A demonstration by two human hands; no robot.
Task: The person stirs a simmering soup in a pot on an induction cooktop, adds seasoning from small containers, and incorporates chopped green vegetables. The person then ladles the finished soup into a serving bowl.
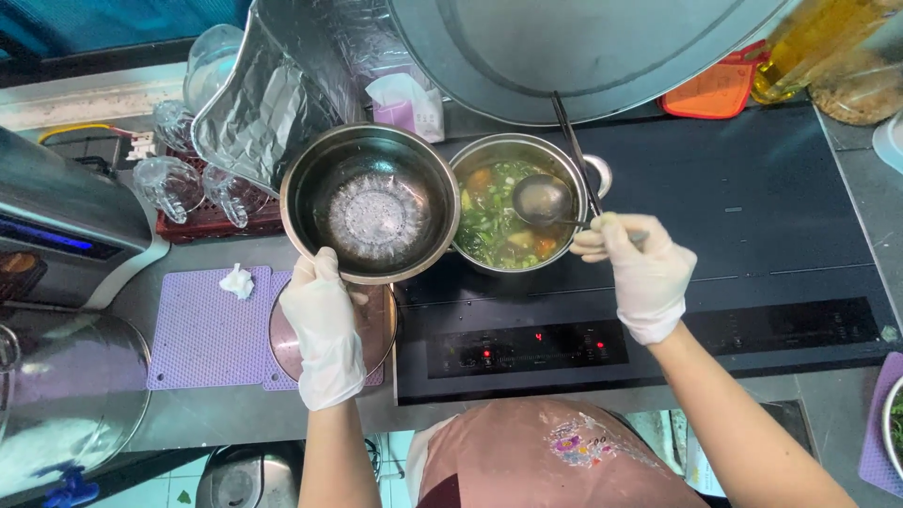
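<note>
— Two vessels sat rim to rim: the empty steel bowl, gripped at its near edge by the left hand, touched the soup pot on the cooktop.

— And the ladle?

— Right hand's fingers clenched its handle; its cup hovered over the soup, just right of the bowl.

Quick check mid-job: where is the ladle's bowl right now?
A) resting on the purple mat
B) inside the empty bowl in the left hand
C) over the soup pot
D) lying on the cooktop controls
C: the right hand holds the ladle with its bowl over the soup pot.
</note>
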